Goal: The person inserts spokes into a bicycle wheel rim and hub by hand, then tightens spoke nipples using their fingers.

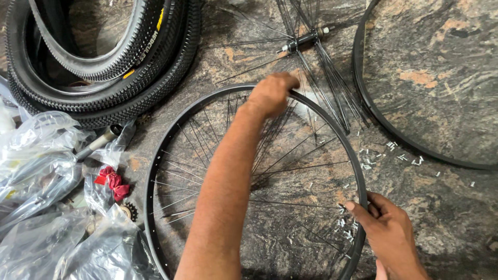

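Observation:
A black bicycle wheel rim (155, 171) with thin spokes lies flat on the stone floor. My left hand (271, 94) reaches across it, fingers curled over the rim's far edge where the spokes meet it. My right hand (389, 233) grips the near right side of the same rim, thumb pressed on its inner face. Small silver spoke nipples (345, 225) lie inside the rim close to that thumb.
Stacked knobby tyres (104, 78) sit top left. A loose hub with fanned spokes (306, 39) lies beyond the rim, and a second bare rim (363, 98) to the right. More nipples (397, 153) are scattered between the rims. Plastic bags (41, 171), a red cloth (111, 181) and a cog (128, 210) lie left.

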